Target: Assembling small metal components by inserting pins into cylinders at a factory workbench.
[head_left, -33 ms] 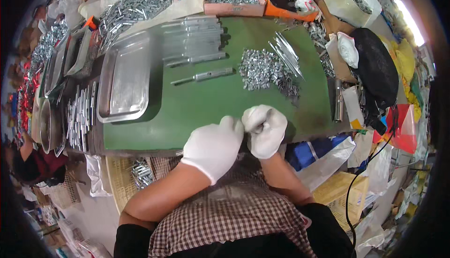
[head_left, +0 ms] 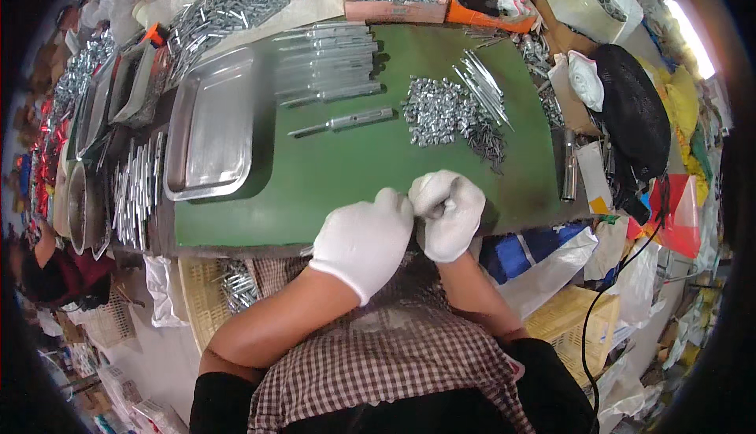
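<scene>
In white gloves, my left hand and my right hand meet at the near edge of the green work mat. The fingers of both are curled closed, fingertips against each other. Whatever they pinch is hidden by the gloves. A small metal tip shows beside my left wrist; I cannot make out what it belongs to. Beyond my hands lies a single metal rod with a thicker sleeve. Behind it, several similar rods lie in a row. Up and right sits a heap of small silver cylindrical pieces.
An oblong steel tray stands at the mat's left, with loose rods beside it. Thin bright rods and small dark pins adjoin the heap. A pink box and an orange box stand at the back.
The whole view has shifted slightly, with the mat and tray a little higher in the picture. Both hands stay closed together in nearly the same pose.
</scene>
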Available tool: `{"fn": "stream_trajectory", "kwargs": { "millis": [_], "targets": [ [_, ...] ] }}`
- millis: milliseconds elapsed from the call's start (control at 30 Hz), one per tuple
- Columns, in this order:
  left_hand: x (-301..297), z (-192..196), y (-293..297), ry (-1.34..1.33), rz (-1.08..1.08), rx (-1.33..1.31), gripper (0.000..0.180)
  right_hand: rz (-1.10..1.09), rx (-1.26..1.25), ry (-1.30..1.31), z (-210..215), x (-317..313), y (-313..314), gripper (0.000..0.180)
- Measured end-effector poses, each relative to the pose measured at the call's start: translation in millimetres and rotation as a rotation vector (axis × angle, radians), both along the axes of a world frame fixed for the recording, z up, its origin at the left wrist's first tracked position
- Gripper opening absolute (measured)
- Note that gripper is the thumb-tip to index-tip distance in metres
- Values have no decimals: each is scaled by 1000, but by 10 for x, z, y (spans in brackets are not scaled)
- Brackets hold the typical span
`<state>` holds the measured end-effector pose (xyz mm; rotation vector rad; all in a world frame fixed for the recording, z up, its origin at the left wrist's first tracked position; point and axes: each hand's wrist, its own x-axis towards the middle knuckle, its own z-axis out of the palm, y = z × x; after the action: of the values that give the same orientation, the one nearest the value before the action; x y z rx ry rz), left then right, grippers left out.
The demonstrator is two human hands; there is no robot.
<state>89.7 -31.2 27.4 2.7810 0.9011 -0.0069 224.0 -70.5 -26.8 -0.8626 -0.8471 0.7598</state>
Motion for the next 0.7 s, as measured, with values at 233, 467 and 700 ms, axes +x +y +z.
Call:
{"fn": "stream_trajectory", "kwargs": {
  "millis": [233,467,700],
  "targets": [
    [91,-216,116,-88,-90,97,15,30,-189,329,21,182,103,54],
    [-182,-242,78,-412,-17,169,20,-88,-468,-133,260,270,-191,32],
    [-315,-111,4,-574,44,191,25,129,-540,-727,370,183,-330,24]
  ]
}}
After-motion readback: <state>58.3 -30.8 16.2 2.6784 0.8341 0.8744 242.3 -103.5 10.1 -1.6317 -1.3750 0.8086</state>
